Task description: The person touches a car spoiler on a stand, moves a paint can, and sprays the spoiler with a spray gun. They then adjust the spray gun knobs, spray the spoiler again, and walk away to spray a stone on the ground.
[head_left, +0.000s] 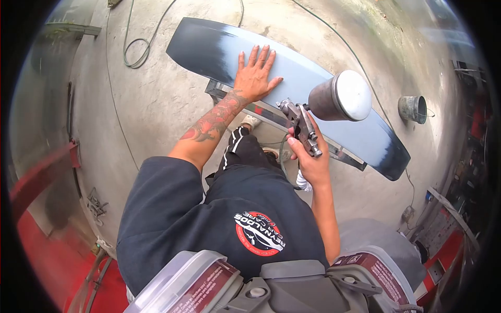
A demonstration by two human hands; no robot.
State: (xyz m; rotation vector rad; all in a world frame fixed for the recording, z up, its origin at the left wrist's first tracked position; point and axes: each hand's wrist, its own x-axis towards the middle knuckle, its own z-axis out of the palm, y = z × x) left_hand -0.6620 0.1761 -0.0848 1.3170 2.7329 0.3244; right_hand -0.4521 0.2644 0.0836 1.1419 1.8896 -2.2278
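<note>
A long curved panel (297, 68), light grey along its middle and black at both ends, lies across a metal stand (271, 116). My left hand (254, 77) rests on its grey part, palm down with fingers spread. In my right hand (313, 159) is a spray gun (302, 130), gripped by its handle. The gun's dark paint cup (324, 99) has a white lid (355, 95) and tilts to the right, over the panel. A white cloth-like wrap (302, 181) hangs just below the right hand.
Thin hoses (136, 55) run over the concrete floor (135, 104). A small metal bucket (413, 109) stands at the right. Red metal parts (44, 172) are at the left. The respirator (292, 281) I wear fills the bottom of the view.
</note>
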